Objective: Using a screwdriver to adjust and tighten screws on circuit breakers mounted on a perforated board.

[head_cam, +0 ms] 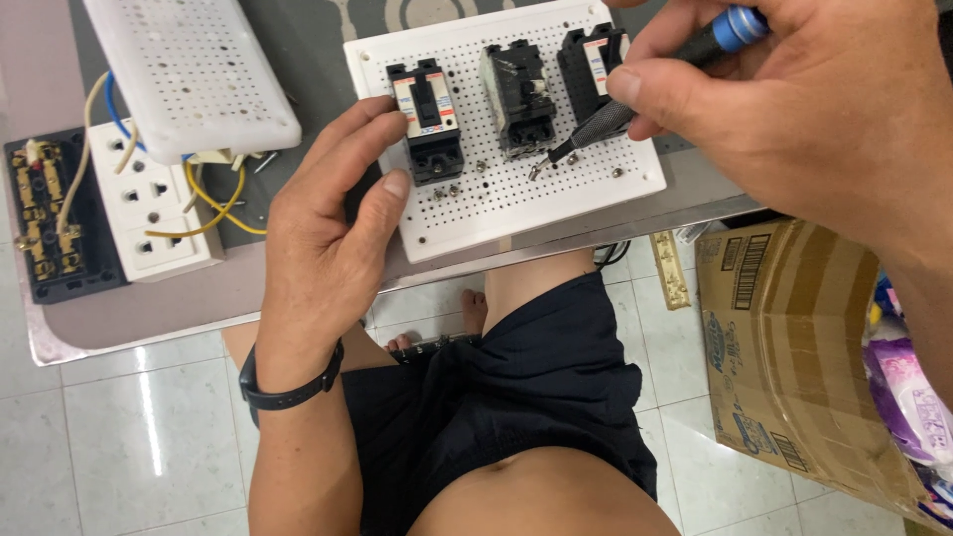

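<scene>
While the person sits at the desk (119, 328), a cardboard box (794, 347) stands on the tiled floor at the right. On the desk's far middle lies a white perforated board (516, 199) carrying three black circuit breakers: the left breaker (427, 119), the middle breaker (516, 94) and the right breaker (593, 65). A second perforated board (189, 69) lies tilted at the far left, over a white socket block (149, 203) with yellow and blue wires, beside a black opened socket base (50, 218). The left hand (328, 248) rests on the near left edge of the white perforated board, its grip loose, thumb on the board and fingers against the left breaker. The right hand (784, 109) has its grip closed around a blue-handled screwdriver (635, 104), whose tip meets a small screw (552, 157) just near the middle breaker.
</scene>
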